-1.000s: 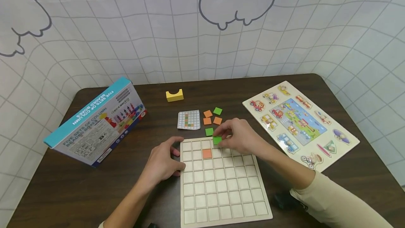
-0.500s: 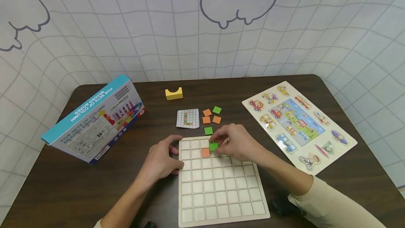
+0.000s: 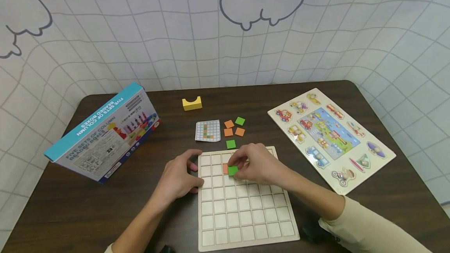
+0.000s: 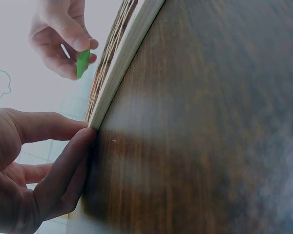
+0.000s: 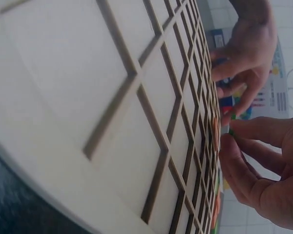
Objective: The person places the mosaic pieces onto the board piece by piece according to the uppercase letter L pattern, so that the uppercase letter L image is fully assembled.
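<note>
Green tile [image 3: 233, 171] pinched between thumb and fingertips of the right hand [image 3: 258, 164], off the surface of the board [image 3: 246, 216]; left wrist view shows a gap beneath it. From the head it overlaps part of the orange tile [image 3: 225, 168], which sits in a cell just left of the right fingertips. Left hand [image 3: 179, 177] rests against the board's left edge near the far corner, thumb and fingers apart. Hands well apart from each other.

Beyond the hands, on the tabletop [image 3: 172, 139]: card [image 3: 208, 131] with a coloured grid; just right of it, three loose orange tiles [image 3: 228, 132] and two loose green tiles [image 3: 230, 144]. Yellow block [image 3: 192, 106] farther out. Box [image 3: 105, 139] left of the left hand; puzzle [image 3: 327, 136] right of the right hand.
</note>
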{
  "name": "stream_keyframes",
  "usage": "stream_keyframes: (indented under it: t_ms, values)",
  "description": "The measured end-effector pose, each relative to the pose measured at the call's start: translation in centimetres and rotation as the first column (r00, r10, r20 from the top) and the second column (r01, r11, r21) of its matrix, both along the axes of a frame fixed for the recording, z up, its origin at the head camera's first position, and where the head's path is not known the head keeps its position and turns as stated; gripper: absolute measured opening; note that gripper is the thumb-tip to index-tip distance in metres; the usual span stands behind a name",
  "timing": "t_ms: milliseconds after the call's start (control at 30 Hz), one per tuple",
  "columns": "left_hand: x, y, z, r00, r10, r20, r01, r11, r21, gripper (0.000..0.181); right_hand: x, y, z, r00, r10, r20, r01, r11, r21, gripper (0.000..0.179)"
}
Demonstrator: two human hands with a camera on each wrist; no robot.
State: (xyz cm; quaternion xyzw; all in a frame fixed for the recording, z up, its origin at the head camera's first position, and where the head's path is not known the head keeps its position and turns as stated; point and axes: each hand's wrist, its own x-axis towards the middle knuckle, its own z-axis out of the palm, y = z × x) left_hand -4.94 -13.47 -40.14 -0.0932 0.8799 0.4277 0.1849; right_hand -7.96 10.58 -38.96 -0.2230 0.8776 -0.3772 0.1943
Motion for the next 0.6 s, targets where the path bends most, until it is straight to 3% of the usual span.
stream_keyframes:
  t_ms: [600]
  values:
    - [0.23, -0.09, 0.21, 1.0, -0.006, -0.026, 0.007, 1.0, 0.018, 0.079, 0.91, -1.08, -0.46, 0.999, 0.05, 0.006, -0.05, 0.999, 0.012, 0.023]
